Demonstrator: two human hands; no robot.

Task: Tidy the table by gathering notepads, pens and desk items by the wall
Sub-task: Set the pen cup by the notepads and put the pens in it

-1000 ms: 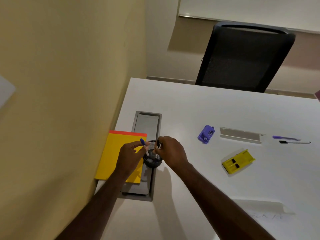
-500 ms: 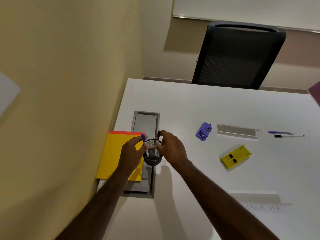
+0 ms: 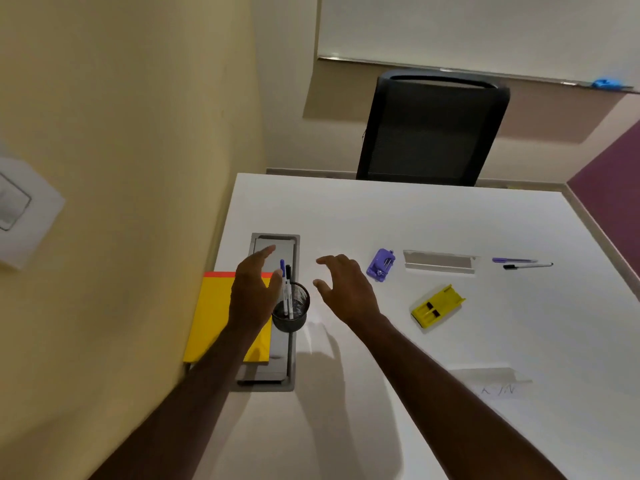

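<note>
A black mesh pen cup (image 3: 292, 313) stands by the wall on the grey cable hatch (image 3: 275, 244), with two pens (image 3: 286, 289) upright in it. A yellow notepad (image 3: 211, 313) with a red top edge lies to its left. My left hand (image 3: 254, 292) hovers open just left of the cup, over the notepad. My right hand (image 3: 341, 289) hovers open to the cup's right, holding nothing. Further right on the white table (image 3: 415, 216) lie a purple stapler (image 3: 381, 265), a yellow stapler (image 3: 437, 306), a clear name holder (image 3: 440, 262) and two loose pens (image 3: 521, 263).
A black mesh chair (image 3: 433, 129) stands at the table's far side. The yellow wall (image 3: 121, 133) runs along the left edge. A clear sign with writing (image 3: 491, 382) lies near my right forearm. A whiteboard ledge (image 3: 485, 72) is on the back wall.
Both hands have let go of the pens and cup and drawn apart, fingers spread. The pens now stand in the cup.
</note>
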